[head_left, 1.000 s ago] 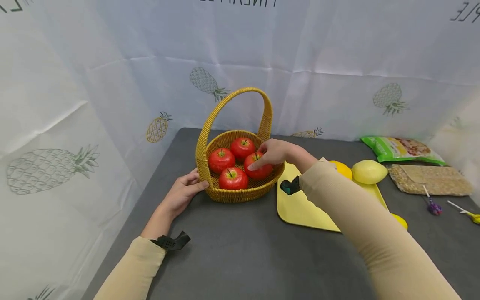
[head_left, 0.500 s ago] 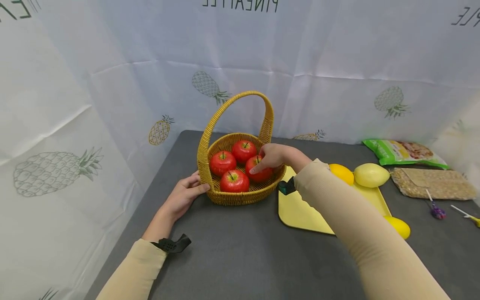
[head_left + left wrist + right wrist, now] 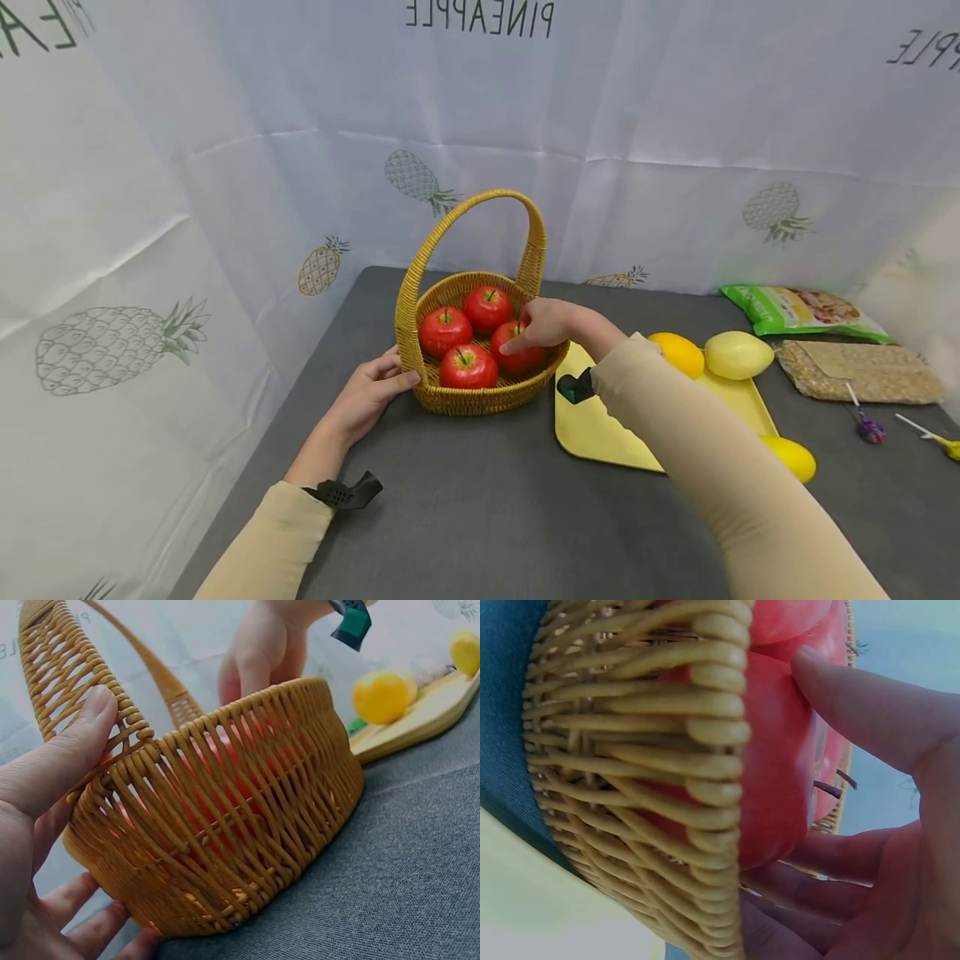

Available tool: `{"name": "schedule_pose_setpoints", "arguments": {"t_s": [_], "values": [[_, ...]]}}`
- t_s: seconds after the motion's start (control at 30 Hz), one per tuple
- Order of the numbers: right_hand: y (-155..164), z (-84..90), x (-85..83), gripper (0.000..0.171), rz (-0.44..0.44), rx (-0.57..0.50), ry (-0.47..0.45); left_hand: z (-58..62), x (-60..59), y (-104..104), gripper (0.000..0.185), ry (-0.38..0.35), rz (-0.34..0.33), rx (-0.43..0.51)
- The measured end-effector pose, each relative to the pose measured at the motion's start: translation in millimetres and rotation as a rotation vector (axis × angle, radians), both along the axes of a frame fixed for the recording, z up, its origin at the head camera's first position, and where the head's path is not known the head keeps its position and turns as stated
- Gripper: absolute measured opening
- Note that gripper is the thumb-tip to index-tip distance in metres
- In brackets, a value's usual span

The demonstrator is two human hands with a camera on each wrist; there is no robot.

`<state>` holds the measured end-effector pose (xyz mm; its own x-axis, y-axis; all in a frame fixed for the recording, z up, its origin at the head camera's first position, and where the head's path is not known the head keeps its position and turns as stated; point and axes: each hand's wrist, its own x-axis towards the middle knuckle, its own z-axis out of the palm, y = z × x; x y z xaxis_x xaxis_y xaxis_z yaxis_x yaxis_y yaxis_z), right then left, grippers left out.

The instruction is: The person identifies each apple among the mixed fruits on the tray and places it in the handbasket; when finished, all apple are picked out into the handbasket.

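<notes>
A yellow-brown wicker basket (image 3: pixel 480 403) with a tall arched handle stands near the table's back and holds several red apples (image 3: pixel 467 368). My left hand (image 3: pixel 367 388) holds the basket's left side. In the left wrist view its thumb lies on the handle's foot, the fingers low against the woven wall (image 3: pixel 225 810). Inside the basket, at its right end, my right hand (image 3: pixel 557 323) grips an apple (image 3: pixel 525 362). In the right wrist view the thumb is on one side of this apple (image 3: pixel 776 757) and the fingers are on the other, partly hidden behind it.
Right of the basket is a yellow tray (image 3: pixel 600 433), partly under my right sleeve, with an orange (image 3: pixel 681 354) and pale lemon (image 3: pixel 738 355). A yellow lemon (image 3: pixel 793 458), green bag (image 3: pixel 810 312), grain pack (image 3: pixel 858 371) and lollipops (image 3: pixel 870 430) are further right.
The view has shifted slightly, making everything appear a little lower. Both hands keep their places at the basket, and the apples stay where they were.
</notes>
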<state>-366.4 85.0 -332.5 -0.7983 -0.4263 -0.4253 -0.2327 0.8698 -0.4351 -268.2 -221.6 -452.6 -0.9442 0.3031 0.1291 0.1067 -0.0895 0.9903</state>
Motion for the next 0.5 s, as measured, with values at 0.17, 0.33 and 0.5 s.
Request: {"name": "schedule_pose_setpoints", "arguments": {"t_s": [0.17,0.33,0.5], "values": [[2.1,-0.9,4.2,0.068,-0.019,-0.028,0.011,-1.1,2.6,0.3,0.052,-0.006,-0.001,0.009],[10.0,3.2,9.4,0.078,-0.025,-0.085,0.012,-1.6,4.4,0.9,0.054,-0.012,0.002,0.007],[24.0,10.7,18.7,0.086,-0.033,-0.175,0.035,-2.6,2.5,0.9,0.052,-0.017,0.010,0.033]]}}
